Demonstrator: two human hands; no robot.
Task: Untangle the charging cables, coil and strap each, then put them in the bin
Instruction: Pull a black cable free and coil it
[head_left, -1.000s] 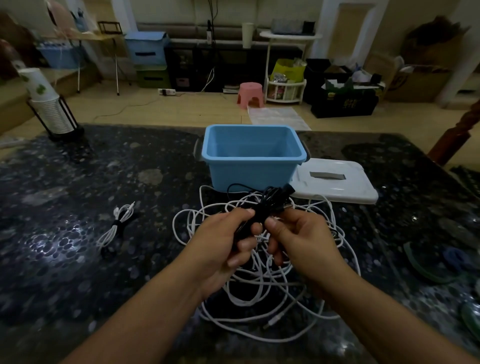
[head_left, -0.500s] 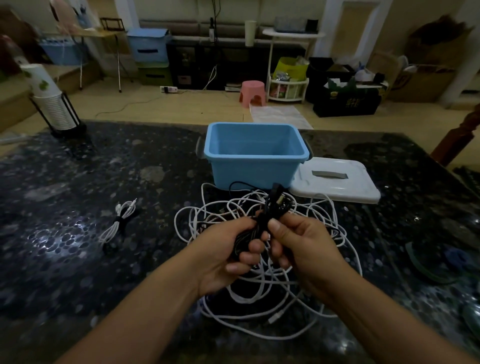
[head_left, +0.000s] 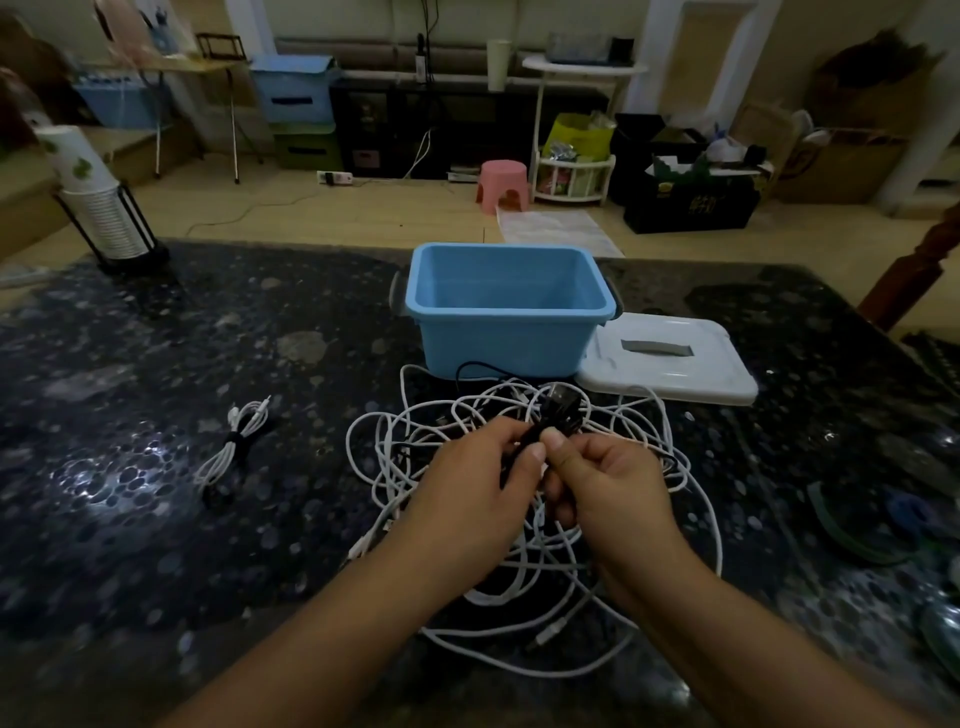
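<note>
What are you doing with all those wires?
A person is sorting out charging cables on a dark table. Both hands, left hand and right hand, pinch a black cable just above a messy heap of white cables. One white cable lies already coiled and strapped off to the left. The blue bin behind the heap looks empty, with its white lid lying beside it.

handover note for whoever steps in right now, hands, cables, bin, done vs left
Left hand and right hand: both grip the black cable, bunched above the pile.
White cable tangle: loose on the table, in front of the blue bin.
Done: one strapped white cable lies at left, outside the bin.
Left: strap the black, untangle and strap the whites, bin everything.
</note>
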